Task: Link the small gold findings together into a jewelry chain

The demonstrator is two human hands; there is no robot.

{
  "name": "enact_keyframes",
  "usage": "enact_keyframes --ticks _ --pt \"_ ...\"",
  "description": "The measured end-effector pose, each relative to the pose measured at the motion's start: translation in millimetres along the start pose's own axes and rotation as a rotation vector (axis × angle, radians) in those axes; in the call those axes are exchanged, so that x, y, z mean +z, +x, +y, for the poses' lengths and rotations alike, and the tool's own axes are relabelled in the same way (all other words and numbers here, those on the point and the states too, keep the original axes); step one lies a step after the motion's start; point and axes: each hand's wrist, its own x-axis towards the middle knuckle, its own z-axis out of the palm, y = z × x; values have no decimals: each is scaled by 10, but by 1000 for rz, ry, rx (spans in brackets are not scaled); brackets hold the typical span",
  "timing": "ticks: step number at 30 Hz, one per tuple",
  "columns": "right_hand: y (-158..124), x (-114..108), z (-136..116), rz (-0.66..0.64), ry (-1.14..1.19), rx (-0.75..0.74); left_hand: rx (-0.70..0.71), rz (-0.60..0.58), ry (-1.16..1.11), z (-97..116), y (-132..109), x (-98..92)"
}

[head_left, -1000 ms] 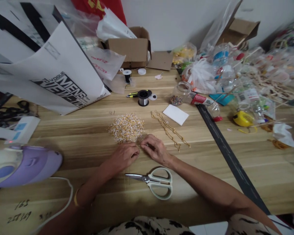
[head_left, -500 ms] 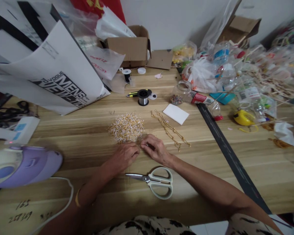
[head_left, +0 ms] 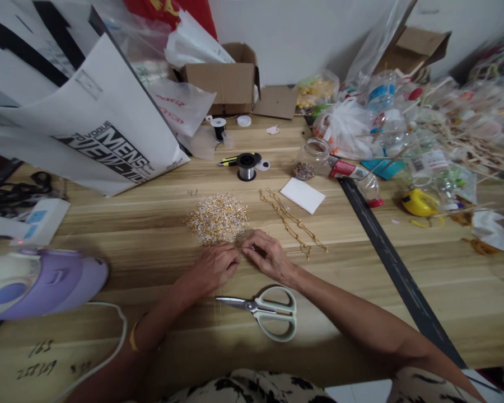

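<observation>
Pile of tiny gold and clear-whitish pieces: loose low mound, roughly round, stray bits around rim. Lies near middle of desk, well in from near and back edges. Tiny piece pinched between both hands, just off pile's near side, shape too small to tell.

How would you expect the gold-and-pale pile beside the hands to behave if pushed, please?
The pile would probably spread rather than slide whole, as it looks like many tiny separate bits. A light push may suffice, given their smallness.
</observation>
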Motion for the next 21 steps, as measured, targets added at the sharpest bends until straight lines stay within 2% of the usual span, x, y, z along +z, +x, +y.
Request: enact_keyframes --ticks 5,12,21 --pt "10 -4 -1 4 -1 19 -89 77 -207 -30 48 -16" --pt "12 -5 -16 -8 -32 48 -315 145 -601 -164 75 86" --pt "7 -2 -36 -80 -84 -14 -320 193 -822 -166 84 18"
